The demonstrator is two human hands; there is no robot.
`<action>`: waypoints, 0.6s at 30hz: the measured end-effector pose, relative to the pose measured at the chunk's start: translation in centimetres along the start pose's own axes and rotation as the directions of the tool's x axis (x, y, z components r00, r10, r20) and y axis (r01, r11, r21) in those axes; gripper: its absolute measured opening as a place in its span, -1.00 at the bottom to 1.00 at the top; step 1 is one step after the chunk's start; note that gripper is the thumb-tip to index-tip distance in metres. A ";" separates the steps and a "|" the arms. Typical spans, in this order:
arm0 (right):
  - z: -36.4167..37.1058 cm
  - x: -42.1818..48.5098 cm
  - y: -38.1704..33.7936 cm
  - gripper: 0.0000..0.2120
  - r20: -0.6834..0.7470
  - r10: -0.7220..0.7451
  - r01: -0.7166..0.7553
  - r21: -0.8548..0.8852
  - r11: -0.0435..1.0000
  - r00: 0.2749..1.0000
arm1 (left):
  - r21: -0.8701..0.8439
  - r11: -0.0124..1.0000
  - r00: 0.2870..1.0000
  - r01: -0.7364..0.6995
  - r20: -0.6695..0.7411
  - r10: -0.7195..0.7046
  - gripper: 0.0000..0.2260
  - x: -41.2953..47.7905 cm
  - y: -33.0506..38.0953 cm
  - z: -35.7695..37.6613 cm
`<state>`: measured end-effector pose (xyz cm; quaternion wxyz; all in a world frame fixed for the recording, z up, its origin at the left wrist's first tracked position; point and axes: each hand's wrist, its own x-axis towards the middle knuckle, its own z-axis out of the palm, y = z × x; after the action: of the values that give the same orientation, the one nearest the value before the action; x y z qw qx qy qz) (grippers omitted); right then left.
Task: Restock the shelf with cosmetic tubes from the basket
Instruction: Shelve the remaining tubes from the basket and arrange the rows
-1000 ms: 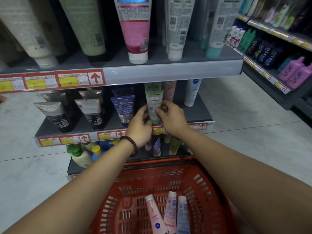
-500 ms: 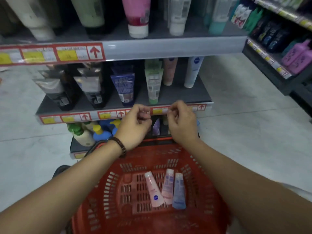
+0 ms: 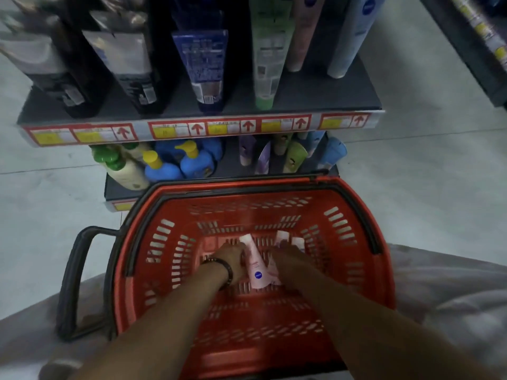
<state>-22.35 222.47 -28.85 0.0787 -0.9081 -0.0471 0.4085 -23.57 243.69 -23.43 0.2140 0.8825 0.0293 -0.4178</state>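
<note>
Both hands are down in the red basket, lower centre of frame. The left hand touches the left edge of the pink Nivea tube. The right hand covers two more tubes. Whether either grips cannot be told. Risk: gathering several slick tubes together, one may slip from loose fingers.

Dim, flat indoor light; wide-angle bending at the edges, motion blur smearing the whole picture, shelves in shadow.

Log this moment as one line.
stage: pick from red basket | left hand: at pink tube, grip unclear | right hand: over other tubes, grip unclear
</note>
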 end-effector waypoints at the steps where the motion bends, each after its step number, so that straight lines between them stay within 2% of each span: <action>1: -0.1 0.1 0.0 -0.48 -0.010 -0.057 0.056 -0.080 0.995 0.998 | 0.052 0.999 1.000 -0.014 0.012 0.014 -0.45 0.8 -0.4 0.8; 4: 0.4 1.0 0.1 -0.52 -0.040 -0.261 0.226 -0.385 0.895 0.965 | 0.260 0.957 0.991 -0.124 -0.005 0.130 -0.37 2.9 -1.1 2.4; 7: 1.5 3.0 1.3 -0.48 0.016 -0.334 0.302 -0.474 0.827 0.942 | 0.439 0.879 0.977 -0.184 -0.020 0.214 -0.48 4.6 -0.9 2.7; 10: 1.8 4.5 2.4 -0.29 0.107 -0.355 0.349 -0.577 0.738 0.929 | 0.531 0.803 0.943 -0.271 -0.020 0.331 -0.48 6.4 -0.8 3.6; 11: 1.5 4.5 2.6 -0.29 0.136 -0.362 0.364 -0.625 0.691 0.922 | 0.572 0.768 0.935 -0.288 -0.003 0.354 -0.49 7.0 -0.8 3.9; 13: 1.3 4.2 3.0 -0.46 0.043 -0.451 0.353 -0.690 0.632 0.891 | 0.653 0.693 0.926 -0.305 0.035 0.375 -0.54 7.6 -0.7 4.6; 14: 1.2 4.1 2.7 -0.56 -0.042 -0.518 0.352 -0.686 0.637 0.854 | 0.672 0.674 0.925 -0.308 0.045 0.378 -0.55 7.9 -0.6 5.0; 16: 0.2 4.0 1.9 -0.56 -0.092 -0.501 0.382 -0.534 0.754 0.861 | 0.680 0.666 0.923 -0.306 0.041 0.383 -0.57 8.6 -0.8 5.8; 18: 0.1 4.6 1.1 -0.43 0.017 -0.358 0.315 -0.512 0.799 0.934 | 0.692 0.665 0.930 -0.282 0.028 0.366 -0.63 9.0 -2.1 6.7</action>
<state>-19.38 222.05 -32.50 -0.0893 -0.8893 -0.3098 0.3243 -23.08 241.79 -34.65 -0.0580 0.9115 -0.2721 -0.3031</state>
